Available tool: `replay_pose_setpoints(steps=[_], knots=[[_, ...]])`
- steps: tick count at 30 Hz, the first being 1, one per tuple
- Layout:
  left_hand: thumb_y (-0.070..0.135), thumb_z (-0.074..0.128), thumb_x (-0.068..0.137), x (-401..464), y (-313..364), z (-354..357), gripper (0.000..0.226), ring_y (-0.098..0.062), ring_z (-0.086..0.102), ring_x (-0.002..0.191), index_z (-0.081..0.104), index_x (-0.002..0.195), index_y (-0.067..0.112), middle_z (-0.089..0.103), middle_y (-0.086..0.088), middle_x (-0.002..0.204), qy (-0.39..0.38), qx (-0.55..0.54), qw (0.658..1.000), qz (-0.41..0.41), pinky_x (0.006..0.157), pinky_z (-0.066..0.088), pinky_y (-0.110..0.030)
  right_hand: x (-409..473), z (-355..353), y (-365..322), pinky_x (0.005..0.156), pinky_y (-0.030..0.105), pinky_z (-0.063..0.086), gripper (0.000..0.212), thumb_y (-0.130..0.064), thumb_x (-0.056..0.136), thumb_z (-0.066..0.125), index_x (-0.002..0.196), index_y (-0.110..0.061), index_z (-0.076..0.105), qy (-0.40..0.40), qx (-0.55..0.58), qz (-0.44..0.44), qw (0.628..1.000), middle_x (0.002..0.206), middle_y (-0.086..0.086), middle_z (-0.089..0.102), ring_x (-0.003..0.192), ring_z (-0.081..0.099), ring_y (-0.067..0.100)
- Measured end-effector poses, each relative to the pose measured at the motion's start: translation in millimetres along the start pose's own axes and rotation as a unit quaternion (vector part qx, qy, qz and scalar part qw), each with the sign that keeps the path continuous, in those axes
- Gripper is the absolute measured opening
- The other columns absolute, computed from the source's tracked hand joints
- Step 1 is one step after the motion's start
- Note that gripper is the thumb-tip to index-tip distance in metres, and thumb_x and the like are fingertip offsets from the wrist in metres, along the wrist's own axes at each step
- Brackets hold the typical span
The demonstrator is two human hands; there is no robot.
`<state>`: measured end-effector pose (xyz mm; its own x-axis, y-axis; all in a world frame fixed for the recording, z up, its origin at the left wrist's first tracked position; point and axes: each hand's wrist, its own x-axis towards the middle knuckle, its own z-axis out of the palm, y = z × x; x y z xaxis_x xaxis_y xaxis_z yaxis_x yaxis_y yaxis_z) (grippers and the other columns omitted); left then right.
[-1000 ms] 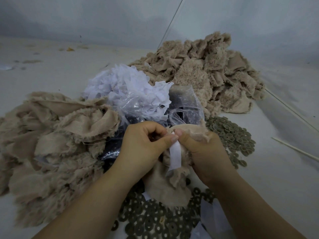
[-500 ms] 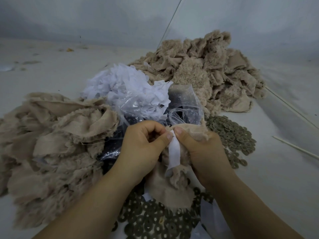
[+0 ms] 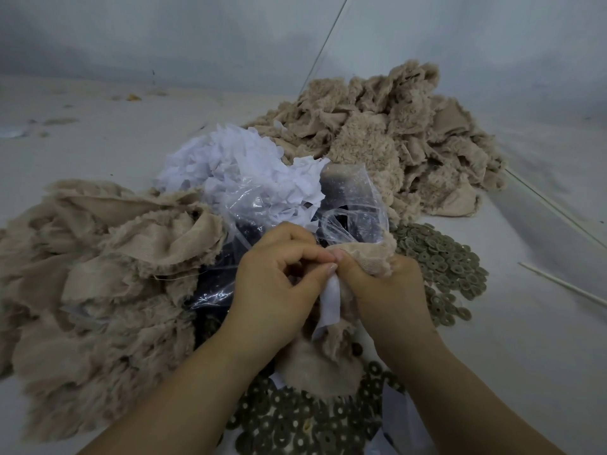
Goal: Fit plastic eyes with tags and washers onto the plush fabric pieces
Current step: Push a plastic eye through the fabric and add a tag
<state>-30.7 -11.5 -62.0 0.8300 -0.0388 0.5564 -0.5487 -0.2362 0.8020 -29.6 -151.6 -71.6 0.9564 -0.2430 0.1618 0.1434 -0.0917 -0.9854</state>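
Observation:
Both hands meet at the middle of the view over one beige plush piece. My left hand pinches the top of a white tag against the fabric. My right hand grips the same plush piece from the right, thumb touching the left thumb. The tag hangs down between the hands. No plastic eye shows in my fingers; it is hidden if there. Olive-grey washers lie in a heap at the right and another below my hands.
A clear plastic bag with dark eyes lies behind my hands, under a heap of white tags. Plush piles lie at the left and back right. A thin white stick rests at the right.
The white tag has slid lower and is now more covered by my thumbs. Both hands stay pressed together on the plush piece.

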Motion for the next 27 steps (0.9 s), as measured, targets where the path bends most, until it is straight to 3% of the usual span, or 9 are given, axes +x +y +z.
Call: replay_pose_setpoints(steps=[5, 7, 9, 12, 16, 19, 23, 27], knots=[[-0.001, 0.079, 0.077, -1.8, -0.8, 1.7, 0.017, -0.001, 0.062, 0.082, 0.077, 0.082, 0.016, 0.066, 0.006, 0.084, 0.019, 0.083, 0.996, 0.035, 0.072, 0.047, -0.008, -1.6, -2.6, -1.7, 0.059, 0.05, 0.054, 0.028, -0.018, 0.089, 0.072, 0.075, 0.006, 0.072, 0.0, 0.008, 0.003, 1.0, 0.069, 0.025, 0.067, 0.067, 0.064, 0.042], [0.001, 0.079, 0.078, -1.9, -0.6, 1.9, 0.015, 0.0, 0.061, 0.082, 0.077, 0.083, 0.014, 0.065, 0.007, 0.084, 0.024, 0.105, 0.993, 0.054, 0.072, 0.046, -0.007, -2.1, -2.9, -1.6, 0.056, 0.052, 0.05, 0.035, -0.018, 0.091, 0.069, 0.077, 0.014, 0.067, -0.008, 0.015, -0.005, 1.0, 0.071, 0.034, 0.061, 0.058, 0.057, 0.037], [0.001, 0.079, 0.078, -1.5, -0.5, 2.3, 0.013, 0.001, 0.061, 0.081, 0.077, 0.082, 0.013, 0.065, 0.007, 0.083, 0.021, 0.102, 0.993, 0.063, 0.071, 0.045, -0.006, -1.5, -3.4, -0.6, 0.057, 0.049, 0.049, 0.032, -0.017, 0.092, 0.067, 0.083, 0.014, 0.068, -0.021, 0.03, -0.005, 0.999, 0.075, 0.037, 0.062, 0.062, 0.058, 0.03], [0.0, 0.079, 0.076, 0.6, -2.5, 1.5, 0.012, -0.002, 0.062, 0.077, 0.076, 0.078, 0.011, 0.066, 0.004, 0.081, 0.013, 0.08, 0.995, 0.055, 0.067, 0.046, -0.007, -0.7, -4.9, 0.9, 0.071, 0.045, 0.057, 0.018, -0.014, 0.092, 0.068, 0.089, 0.002, 0.075, -0.077, 0.111, 0.047, 0.99, 0.084, 0.027, 0.071, 0.079, 0.07, 0.037], [-0.001, 0.082, 0.073, 4.3, -7.7, -1.9, 0.014, -0.007, 0.064, 0.075, 0.077, 0.076, 0.012, 0.068, 0.001, 0.079, 0.002, 0.03, 1.0, -0.003, 0.067, 0.052, -0.017, 1.2, -4.3, 0.0, 0.08, 0.042, 0.059, 0.026, -0.013, 0.082, 0.072, 0.097, 0.007, 0.073, -0.154, 0.233, 0.145, 0.949, 0.101, 0.034, 0.069, 0.095, 0.07, 0.044], [0.0, 0.084, 0.072, 5.0, -9.5, -4.7, 0.019, -0.009, 0.066, 0.08, 0.078, 0.08, 0.016, 0.069, 0.004, 0.082, -0.009, 0.017, 1.0, -0.012, 0.072, 0.054, -0.022, 3.4, -4.1, 1.3, 0.093, 0.05, 0.056, 0.035, -0.013, 0.083, 0.07, 0.107, 0.012, 0.067, -0.183, 0.279, 0.169, 0.927, 0.112, 0.037, 0.065, 0.107, 0.064, 0.05], [0.014, 0.082, 0.073, 6.6, -8.6, -9.4, 0.02, -0.012, 0.069, 0.087, 0.076, 0.087, 0.027, 0.07, 0.01, 0.091, -0.029, -0.035, 0.997, -0.056, 0.078, 0.058, -0.03, 4.3, -7.1, 4.2, 0.092, 0.057, 0.054, 0.031, -0.015, 0.087, 0.07, 0.108, 0.008, 0.07, -0.17, 0.261, 0.143, 0.939, 0.11, 0.033, 0.068, 0.105, 0.067, 0.048], [0.016, 0.08, 0.075, 8.4, -9.5, -9.2, 0.015, -0.016, 0.069, 0.087, 0.076, 0.087, 0.024, 0.071, 0.005, 0.092, -0.037, -0.043, 0.995, -0.088, 0.08, 0.058, -0.046, 4.1, -7.1, 6.4, 0.093, 0.068, 0.049, 0.03, -0.021, 0.085, 0.071, 0.102, 0.003, 0.074, -0.126, 0.212, 0.114, 0.962, 0.103, 0.03, 0.071, 0.099, 0.069, 0.047]])
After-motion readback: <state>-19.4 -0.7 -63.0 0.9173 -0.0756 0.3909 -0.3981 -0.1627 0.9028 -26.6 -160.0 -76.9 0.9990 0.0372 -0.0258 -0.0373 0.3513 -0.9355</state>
